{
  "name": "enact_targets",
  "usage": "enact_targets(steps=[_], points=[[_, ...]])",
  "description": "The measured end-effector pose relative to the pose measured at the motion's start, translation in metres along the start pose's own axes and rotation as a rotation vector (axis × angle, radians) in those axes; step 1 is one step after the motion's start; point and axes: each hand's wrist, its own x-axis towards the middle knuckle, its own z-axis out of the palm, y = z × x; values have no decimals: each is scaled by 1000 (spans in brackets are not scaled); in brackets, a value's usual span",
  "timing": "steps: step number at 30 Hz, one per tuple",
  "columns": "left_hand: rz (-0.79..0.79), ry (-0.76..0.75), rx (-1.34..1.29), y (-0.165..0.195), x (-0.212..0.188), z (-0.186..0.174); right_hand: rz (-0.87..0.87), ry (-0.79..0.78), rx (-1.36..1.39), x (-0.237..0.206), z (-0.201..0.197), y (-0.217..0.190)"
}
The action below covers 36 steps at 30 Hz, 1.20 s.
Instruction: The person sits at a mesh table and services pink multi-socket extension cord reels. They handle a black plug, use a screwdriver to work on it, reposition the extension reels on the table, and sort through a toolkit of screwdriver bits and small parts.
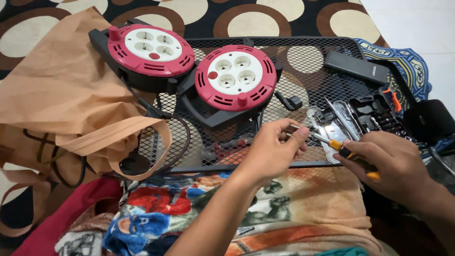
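My left hand [274,148] pinches a small metal screw-like piece [295,127] between thumb and fingers, over the front edge of a black wire-mesh tray [303,61]. My right hand [397,163] grips a yellow-and-black handled screwdriver [341,149], whose metal tip points left and meets the piece in my left hand. Two red-and-white cable reels with sockets sit on the tray: one at the back left [150,50], one in the middle [235,77].
A black case of screwdriver bits [379,114] lies open at the right, a dark flat box [356,66] behind it. A tan cloth bag [66,99] lies at the left. A printed blanket [199,208] covers my lap. The patterned rug [265,19] runs behind.
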Motion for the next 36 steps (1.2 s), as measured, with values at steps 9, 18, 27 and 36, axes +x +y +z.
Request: enact_targets(steps=[9,18,27,36], points=[[117,91,326,20,-11,-2,526,-124,448,-5,8,-5],[485,96,420,11,-20,-1,954,-213,1077,-15,27,6],[473,61,380,7,-12,9,1052,-64,1435,-29,39,24],[243,44,202,9,5,14,1163,24,1734,-54,48,59]])
